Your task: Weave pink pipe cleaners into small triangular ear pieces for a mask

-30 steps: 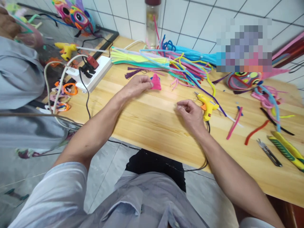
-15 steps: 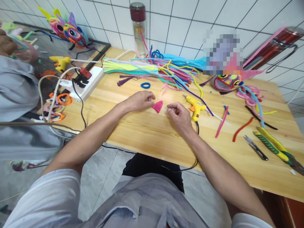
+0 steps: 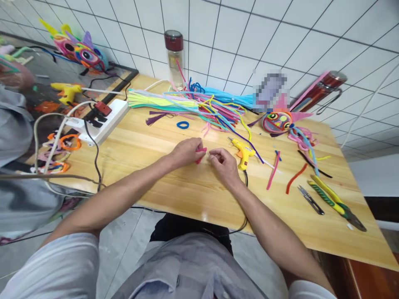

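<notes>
My left hand [image 3: 186, 151] grips a small pink pipe-cleaner piece [image 3: 201, 153], mostly hidden by the fingers, just above the wooden table [image 3: 149, 158]. My right hand [image 3: 222, 162] is a few centimetres to its right, fingers curled with thumb and forefinger pinched; whether it holds anything I cannot tell. A yellow glue gun [image 3: 242, 153] lies right beside my right hand. A blue ring [image 3: 182, 124] lies farther back.
A pile of coloured pipe cleaners [image 3: 205, 106] and a bottle [image 3: 174, 52] sit at the back. A colourful mask [image 3: 278, 121], snips [image 3: 310, 199] and pliers [image 3: 332, 201] lie right. A power strip [image 3: 102, 118] and cables are left, beside another person's sleeve [image 3: 12, 124].
My left hand has drawn the pink piece back from the pipe-cleaner pile toward me and closed over it. Both hands have come closer together, and the view has tilted up.
</notes>
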Demonstrator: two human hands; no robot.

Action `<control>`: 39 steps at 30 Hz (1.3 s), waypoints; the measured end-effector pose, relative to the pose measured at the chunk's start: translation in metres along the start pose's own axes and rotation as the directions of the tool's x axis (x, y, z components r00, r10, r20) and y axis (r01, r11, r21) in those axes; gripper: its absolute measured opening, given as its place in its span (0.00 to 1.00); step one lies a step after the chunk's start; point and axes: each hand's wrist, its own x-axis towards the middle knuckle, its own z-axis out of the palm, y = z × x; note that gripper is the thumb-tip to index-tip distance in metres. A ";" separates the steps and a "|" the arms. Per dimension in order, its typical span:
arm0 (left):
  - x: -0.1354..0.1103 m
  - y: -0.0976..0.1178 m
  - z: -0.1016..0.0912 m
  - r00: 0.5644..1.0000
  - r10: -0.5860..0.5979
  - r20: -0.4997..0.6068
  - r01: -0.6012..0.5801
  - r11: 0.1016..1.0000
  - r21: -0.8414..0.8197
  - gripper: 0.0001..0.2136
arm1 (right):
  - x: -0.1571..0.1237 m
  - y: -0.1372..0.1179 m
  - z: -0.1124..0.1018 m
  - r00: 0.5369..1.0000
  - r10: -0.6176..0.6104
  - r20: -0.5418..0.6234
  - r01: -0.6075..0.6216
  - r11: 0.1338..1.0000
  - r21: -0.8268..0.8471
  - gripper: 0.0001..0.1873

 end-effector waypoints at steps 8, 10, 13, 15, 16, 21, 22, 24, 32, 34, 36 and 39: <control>0.000 0.007 0.012 0.997 -0.035 0.072 0.080 0.497 -0.864 0.19 | -0.002 -0.012 -0.004 0.996 0.090 0.020 -0.092 0.979 0.183 0.22; -0.001 0.012 0.015 0.995 -0.041 0.095 0.104 0.432 -0.896 0.21 | -0.002 -0.011 -0.005 0.994 0.110 0.023 -0.112 0.976 0.186 0.20; -0.001 0.014 0.017 0.994 -0.057 0.097 0.111 0.370 -0.922 0.22 | 0.000 -0.009 -0.006 0.993 0.119 -0.001 -0.118 0.982 0.144 0.17; 0.000 0.013 0.017 0.993 -0.075 0.089 0.110 0.339 -0.934 0.21 | 0.000 -0.009 -0.007 0.994 0.112 -0.003 -0.111 0.988 0.107 0.16; 0.000 0.012 0.016 0.992 -0.081 0.093 0.115 0.331 -0.937 0.21 | 0.000 -0.009 -0.007 0.994 0.108 0.006 -0.108 0.990 0.090 0.15; -0.001 0.008 0.015 0.985 -0.074 0.154 0.170 0.362 -0.917 0.20 | -0.002 -0.013 -0.007 0.995 0.073 0.066 -0.075 0.997 0.026 0.13; -0.001 0.008 0.015 0.985 -0.070 0.158 0.173 0.361 -0.916 0.20 | -0.003 -0.013 -0.007 0.995 0.069 0.068 -0.070 0.997 0.018 0.13; -0.001 0.007 0.016 0.985 -0.063 0.164 0.175 0.353 -0.919 0.20 | -0.004 -0.012 -0.007 0.996 0.062 0.071 -0.063 0.998 0.009 0.13; -0.002 0.008 0.014 0.979 -0.009 0.202 0.194 0.324 -0.926 0.24 | -0.004 -0.007 -0.006 0.996 0.054 0.076 -0.055 0.998 0.016 0.13; -0.003 0.009 0.013 0.981 0.002 0.192 0.179 0.349 -0.920 0.23 | -0.004 -0.008 -0.006 0.996 0.050 0.077 -0.051 0.999 0.016 0.13; -0.004 0.009 0.012 0.984 0.005 0.178 0.163 0.380 -0.910 0.21 | -0.004 -0.009 -0.007 0.996 0.043 0.077 -0.044 0.999 0.009 0.13; -0.005 0.009 0.010 0.984 0.002 0.177 0.160 0.414 -0.896 0.20 | -0.004 -0.011 -0.008 0.996 0.035 0.080 -0.035 0.999 0.000 0.13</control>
